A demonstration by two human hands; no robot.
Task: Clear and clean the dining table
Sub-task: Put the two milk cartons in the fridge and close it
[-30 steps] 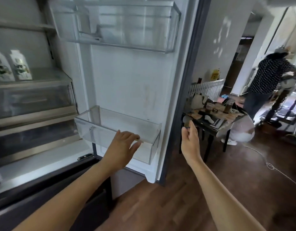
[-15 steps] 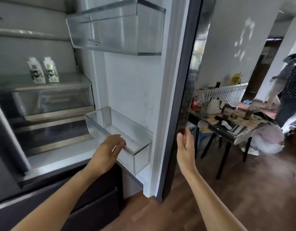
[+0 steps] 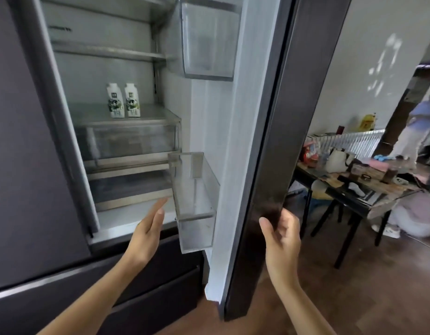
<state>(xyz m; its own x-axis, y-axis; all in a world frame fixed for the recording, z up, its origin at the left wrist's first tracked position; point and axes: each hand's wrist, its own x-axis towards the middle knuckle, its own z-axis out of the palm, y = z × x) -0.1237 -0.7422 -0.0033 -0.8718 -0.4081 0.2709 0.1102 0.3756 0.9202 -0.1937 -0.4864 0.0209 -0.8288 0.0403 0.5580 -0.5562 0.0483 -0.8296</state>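
Observation:
I stand at an open fridge. My right hand (image 3: 280, 234) grips the outer edge of the dark fridge door (image 3: 277, 151), thumb on the front face. My left hand (image 3: 147, 232) is open and empty, fingers straight, just left of the clear lower door bin (image 3: 194, 201) and not touching it. Two white milk cartons (image 3: 123, 100) stand on a fridge shelf. The dining table (image 3: 354, 197) is at the right behind the door, cluttered with a white bag (image 3: 337, 160), cups and papers.
A closed dark fridge door panel (image 3: 23, 141) fills the left. A clear upper door bin (image 3: 209, 39) hangs above. Dark drawers lie below the fridge compartment. A white radiator (image 3: 359, 141) stands behind the table. One person stands at far right; another crouches by the table. The floor is brown wood.
The fridge door has swung further toward shut, its bins now seen edge-on. My left hand has come off the lower bin's rim and opened. My right hand stays on the door's edge.

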